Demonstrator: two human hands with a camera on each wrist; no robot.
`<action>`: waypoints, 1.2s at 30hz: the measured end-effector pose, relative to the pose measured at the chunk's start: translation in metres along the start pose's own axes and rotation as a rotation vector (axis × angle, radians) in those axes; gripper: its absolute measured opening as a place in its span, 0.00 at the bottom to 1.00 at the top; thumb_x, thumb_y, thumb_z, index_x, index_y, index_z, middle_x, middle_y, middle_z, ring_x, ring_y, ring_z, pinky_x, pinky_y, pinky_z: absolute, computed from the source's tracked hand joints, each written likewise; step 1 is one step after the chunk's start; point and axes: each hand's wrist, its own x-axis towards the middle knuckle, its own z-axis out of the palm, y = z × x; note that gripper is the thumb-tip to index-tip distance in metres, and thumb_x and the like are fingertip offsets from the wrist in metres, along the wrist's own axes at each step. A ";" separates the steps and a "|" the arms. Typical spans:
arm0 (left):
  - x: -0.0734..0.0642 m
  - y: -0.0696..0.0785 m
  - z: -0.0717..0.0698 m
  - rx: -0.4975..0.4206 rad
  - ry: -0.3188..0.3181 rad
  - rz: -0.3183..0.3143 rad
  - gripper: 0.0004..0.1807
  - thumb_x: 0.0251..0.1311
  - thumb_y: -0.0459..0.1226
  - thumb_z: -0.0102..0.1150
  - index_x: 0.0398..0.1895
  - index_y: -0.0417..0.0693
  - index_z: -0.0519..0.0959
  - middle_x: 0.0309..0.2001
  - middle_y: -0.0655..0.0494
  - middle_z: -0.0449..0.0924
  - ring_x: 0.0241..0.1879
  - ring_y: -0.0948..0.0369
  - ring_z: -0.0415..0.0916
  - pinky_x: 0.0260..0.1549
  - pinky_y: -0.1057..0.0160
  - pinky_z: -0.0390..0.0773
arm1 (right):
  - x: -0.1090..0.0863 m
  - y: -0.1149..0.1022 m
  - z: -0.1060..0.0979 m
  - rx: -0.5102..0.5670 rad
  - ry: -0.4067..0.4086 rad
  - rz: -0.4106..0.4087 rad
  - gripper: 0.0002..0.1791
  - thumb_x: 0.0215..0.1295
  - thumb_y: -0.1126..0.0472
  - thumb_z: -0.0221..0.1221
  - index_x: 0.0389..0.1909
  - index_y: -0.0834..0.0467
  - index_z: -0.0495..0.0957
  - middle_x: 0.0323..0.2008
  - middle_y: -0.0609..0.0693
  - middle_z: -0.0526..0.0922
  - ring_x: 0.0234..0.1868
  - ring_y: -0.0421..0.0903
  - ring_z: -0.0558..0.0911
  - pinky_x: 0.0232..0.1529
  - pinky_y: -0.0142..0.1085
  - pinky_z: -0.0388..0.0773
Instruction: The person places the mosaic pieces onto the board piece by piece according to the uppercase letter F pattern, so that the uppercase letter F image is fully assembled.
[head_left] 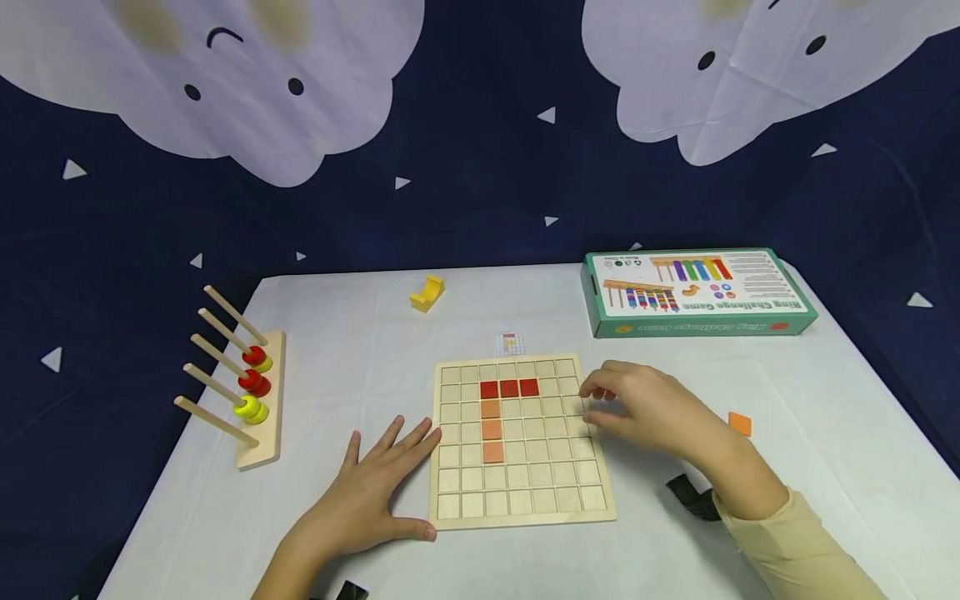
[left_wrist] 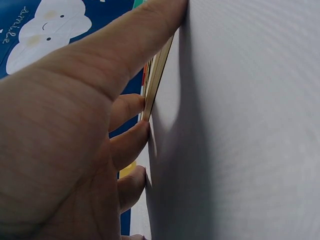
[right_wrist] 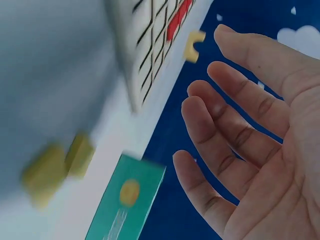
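Note:
A wooden grid board (head_left: 536,500) lies on the table. It holds three red tiles (head_left: 509,388) in a row and three orange tiles (head_left: 491,430) in a column beneath the leftmost red one. My left hand (head_left: 367,500) rests with spread fingers at the board's left edge; in the left wrist view its fingertips (left_wrist: 132,141) touch the rim. Over the right edge hovers my right hand (head_left: 648,408), fingers loosely bent. The right wrist view shows nothing between the fingers (right_wrist: 200,122). A loose orange tile (head_left: 739,423) lies beside the right wrist.
Above the board sits a small pattern card (head_left: 510,342). A wooden peg stand (head_left: 272,417) with red and yellow rings is at the left. Towards the back are a yellow notched block (head_left: 427,294) and a green game box (head_left: 697,327) at the right.

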 end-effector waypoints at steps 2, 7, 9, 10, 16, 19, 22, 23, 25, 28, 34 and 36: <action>0.000 0.000 0.000 -0.004 0.001 0.000 0.66 0.41 0.71 0.77 0.86 0.69 0.59 0.86 0.64 0.57 0.88 0.42 0.46 0.73 0.15 0.36 | -0.008 0.009 -0.005 -0.004 0.017 0.026 0.11 0.65 0.55 0.75 0.46 0.50 0.88 0.40 0.41 0.88 0.41 0.40 0.86 0.41 0.41 0.84; -0.001 -0.001 0.000 -0.004 0.007 0.003 0.66 0.41 0.71 0.77 0.86 0.70 0.59 0.86 0.64 0.57 0.87 0.42 0.47 0.73 0.14 0.36 | -0.028 0.030 -0.016 -0.004 0.053 0.117 0.15 0.65 0.56 0.75 0.51 0.50 0.87 0.45 0.42 0.88 0.44 0.42 0.86 0.43 0.44 0.84; -0.001 -0.001 0.000 -0.001 0.010 0.007 0.66 0.41 0.71 0.77 0.86 0.70 0.59 0.86 0.64 0.57 0.87 0.42 0.47 0.73 0.14 0.36 | -0.035 0.037 -0.019 -0.001 0.070 0.148 0.18 0.64 0.56 0.75 0.54 0.50 0.86 0.48 0.44 0.88 0.47 0.44 0.86 0.45 0.46 0.84; -0.001 -0.001 0.000 0.001 0.010 0.009 0.66 0.41 0.71 0.77 0.86 0.69 0.59 0.86 0.64 0.56 0.87 0.42 0.47 0.73 0.14 0.36 | -0.039 0.041 -0.020 0.005 0.082 0.155 0.20 0.64 0.56 0.75 0.56 0.51 0.86 0.49 0.45 0.88 0.48 0.45 0.86 0.46 0.48 0.84; -0.001 -0.001 -0.001 0.009 0.011 0.013 0.66 0.42 0.71 0.77 0.86 0.69 0.59 0.86 0.64 0.56 0.87 0.42 0.47 0.72 0.14 0.37 | -0.059 0.064 -0.022 0.009 0.159 0.164 0.31 0.60 0.56 0.78 0.65 0.51 0.81 0.58 0.50 0.85 0.53 0.53 0.87 0.50 0.53 0.83; -0.001 -0.001 -0.002 0.014 0.012 0.019 0.65 0.42 0.72 0.76 0.86 0.68 0.60 0.86 0.63 0.57 0.87 0.41 0.48 0.72 0.13 0.39 | -0.070 0.074 -0.021 0.015 0.176 0.194 0.33 0.59 0.56 0.79 0.66 0.51 0.81 0.58 0.52 0.84 0.54 0.55 0.86 0.46 0.46 0.84; -0.001 0.000 -0.002 0.016 0.014 0.021 0.65 0.42 0.72 0.76 0.86 0.68 0.60 0.86 0.63 0.58 0.87 0.40 0.49 0.71 0.13 0.39 | -0.081 0.085 -0.019 0.029 0.175 0.252 0.34 0.58 0.55 0.80 0.66 0.52 0.81 0.58 0.54 0.83 0.53 0.57 0.85 0.42 0.37 0.85; -0.001 0.000 -0.001 0.017 0.014 0.021 0.65 0.42 0.71 0.77 0.86 0.68 0.60 0.86 0.63 0.58 0.87 0.41 0.48 0.71 0.13 0.39 | -0.084 0.088 -0.019 0.034 0.171 0.271 0.34 0.58 0.54 0.80 0.65 0.52 0.81 0.57 0.55 0.83 0.53 0.57 0.85 0.41 0.36 0.84; 0.000 0.000 -0.001 0.013 0.012 0.017 0.65 0.42 0.71 0.77 0.86 0.68 0.60 0.86 0.63 0.57 0.87 0.41 0.48 0.72 0.13 0.38 | -0.091 0.095 -0.018 0.033 0.165 0.308 0.34 0.57 0.53 0.81 0.65 0.53 0.81 0.56 0.56 0.84 0.53 0.58 0.84 0.42 0.34 0.82; 0.000 -0.001 0.000 0.014 0.012 0.020 0.65 0.42 0.70 0.78 0.86 0.68 0.60 0.86 0.63 0.56 0.87 0.41 0.47 0.72 0.13 0.39 | -0.099 0.104 -0.017 0.007 0.156 0.340 0.33 0.55 0.52 0.82 0.62 0.54 0.83 0.51 0.56 0.85 0.50 0.57 0.83 0.42 0.34 0.76; -0.001 -0.002 0.001 0.012 0.014 0.027 0.65 0.42 0.69 0.78 0.86 0.68 0.59 0.87 0.64 0.56 0.87 0.42 0.47 0.71 0.13 0.39 | -0.113 0.117 -0.013 0.003 0.112 0.404 0.31 0.54 0.49 0.82 0.57 0.55 0.86 0.44 0.52 0.85 0.46 0.49 0.81 0.44 0.36 0.74; 0.000 -0.002 0.001 0.009 0.011 0.024 0.65 0.43 0.69 0.78 0.86 0.68 0.59 0.87 0.64 0.55 0.88 0.42 0.46 0.72 0.13 0.39 | -0.115 0.120 -0.012 0.001 0.102 0.414 0.30 0.54 0.48 0.82 0.57 0.55 0.86 0.44 0.51 0.86 0.46 0.46 0.80 0.44 0.34 0.73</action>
